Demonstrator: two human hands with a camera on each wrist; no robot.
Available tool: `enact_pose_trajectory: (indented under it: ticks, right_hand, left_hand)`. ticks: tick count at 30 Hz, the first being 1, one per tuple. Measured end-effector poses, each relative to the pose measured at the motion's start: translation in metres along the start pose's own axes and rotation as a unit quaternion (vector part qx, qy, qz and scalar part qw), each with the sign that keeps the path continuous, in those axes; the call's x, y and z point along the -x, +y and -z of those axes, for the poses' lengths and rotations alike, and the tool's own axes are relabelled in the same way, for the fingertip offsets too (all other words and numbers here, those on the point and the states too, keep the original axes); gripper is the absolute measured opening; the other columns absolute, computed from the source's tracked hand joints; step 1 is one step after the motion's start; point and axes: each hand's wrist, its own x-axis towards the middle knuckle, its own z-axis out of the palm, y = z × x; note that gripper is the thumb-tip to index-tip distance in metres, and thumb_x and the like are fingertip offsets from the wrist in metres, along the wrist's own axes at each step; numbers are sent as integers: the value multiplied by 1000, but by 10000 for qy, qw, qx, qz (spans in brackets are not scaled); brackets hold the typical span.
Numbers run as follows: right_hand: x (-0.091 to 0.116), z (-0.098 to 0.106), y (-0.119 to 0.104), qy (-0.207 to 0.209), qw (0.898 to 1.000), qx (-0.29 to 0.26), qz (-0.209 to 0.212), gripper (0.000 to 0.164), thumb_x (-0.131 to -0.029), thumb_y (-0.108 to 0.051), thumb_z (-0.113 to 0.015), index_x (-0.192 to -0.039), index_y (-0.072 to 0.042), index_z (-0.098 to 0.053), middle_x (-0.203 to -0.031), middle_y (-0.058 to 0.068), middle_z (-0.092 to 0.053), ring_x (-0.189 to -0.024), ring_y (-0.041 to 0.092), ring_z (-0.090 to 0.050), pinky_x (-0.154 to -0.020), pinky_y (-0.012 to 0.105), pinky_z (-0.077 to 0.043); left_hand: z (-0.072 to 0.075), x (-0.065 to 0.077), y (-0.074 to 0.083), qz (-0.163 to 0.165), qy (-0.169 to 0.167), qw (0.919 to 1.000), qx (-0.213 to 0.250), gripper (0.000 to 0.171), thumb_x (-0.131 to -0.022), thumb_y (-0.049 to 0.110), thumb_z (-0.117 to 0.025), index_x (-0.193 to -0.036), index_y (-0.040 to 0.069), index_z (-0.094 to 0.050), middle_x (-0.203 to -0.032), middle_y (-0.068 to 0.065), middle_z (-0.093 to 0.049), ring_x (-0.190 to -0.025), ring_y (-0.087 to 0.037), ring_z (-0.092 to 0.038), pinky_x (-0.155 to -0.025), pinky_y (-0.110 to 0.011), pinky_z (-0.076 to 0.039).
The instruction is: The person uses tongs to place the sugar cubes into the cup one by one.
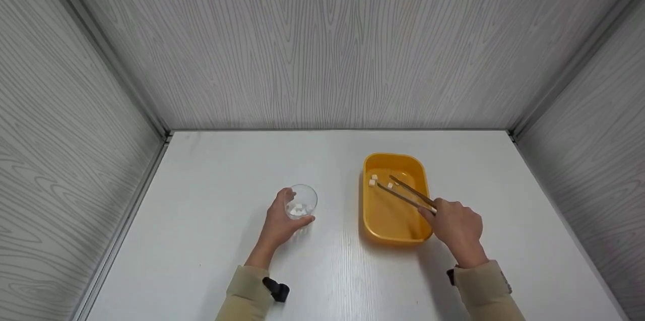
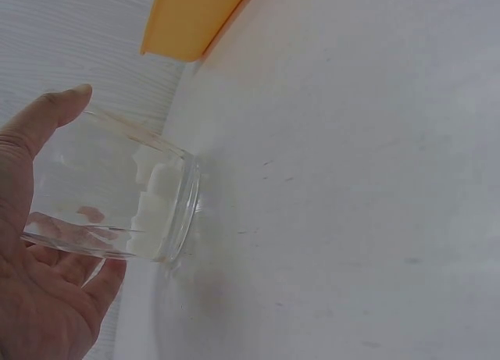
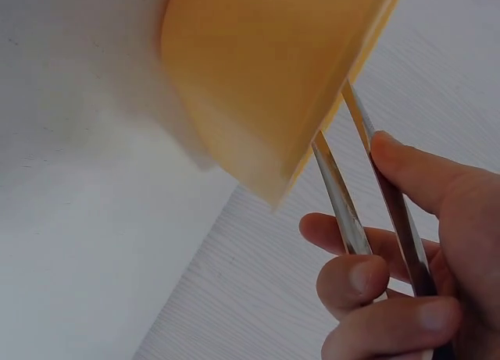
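Around a clear glass (image 1: 301, 202), my left hand (image 1: 282, 216) curls its thumb and fingers. Several small white cubes (image 2: 156, 188) lie at the bottom of the glass, which stands upright on the table. My right hand (image 1: 457, 223) grips metal tongs (image 3: 396, 212), thumb on one arm and fingers on the other. The tips of the tongs are spread apart inside a yellow plastic bin (image 1: 393, 228). Several white cubes (image 1: 372, 182) sit in the bin near those tips. From the right wrist, the bin's wall hides the tips.
The white table (image 1: 216, 170) carries the glass on the left and the bin to its right. Grey wood-grain panels (image 1: 322, 49) rise behind the table and on both sides. Each wrist wears a dark strap (image 1: 276, 290) over a beige sleeve (image 1: 486, 285).
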Motion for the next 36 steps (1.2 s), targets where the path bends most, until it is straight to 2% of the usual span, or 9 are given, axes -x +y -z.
enact_pose_trajectory:
  ticks: [7, 13, 29, 36]
  right_hand:
    - [0, -5, 1, 124, 9996, 243, 105, 46, -92, -48, -64, -90, -2, -66, -55, 4, -47, -45, 20, -43, -40, 30, -32]
    - [-2, -7, -1, 57, 9991, 405, 77, 45, -92, -47, -65, -88, -2, -65, -54, 4, -46, -44, 20, -43, -40, 30, -31]
    - [-5, -9, -3, -74, 9991, 414, -44, 40, -92, -42, -67, -88, -2, -66, -56, 5, -48, -47, 21, -44, -42, 31, -32]
    - [-4, -10, -3, 38, 9992, 405, -9, 38, -90, -40, -70, -81, -4, -66, -54, 4, -47, -45, 20, -43, -40, 31, -32]
  left_hand:
    - [1, 1, 0, -146, 0, 9998, 129, 96, -72, 28, -88, -146, -1, -34, -142, -19, -49, -133, -35, -43, -109, -50, -33]
    - [2, 1, -1, -150, -11, 9998, 111, 97, -72, 29, -88, -146, -1, -34, -143, -20, -48, -133, -35, -43, -109, -50, -34]
    - [2, 0, -1, -94, -21, 9998, 150, 96, -72, 30, -88, -146, 0, -34, -144, -20, -47, -134, -35, -42, -110, -49, -33]
    - [2, 1, -1, -131, -15, 9998, 127, 97, -72, 30, -88, -146, -1, -33, -143, -19, -48, -134, -34, -43, -110, -49, -34]
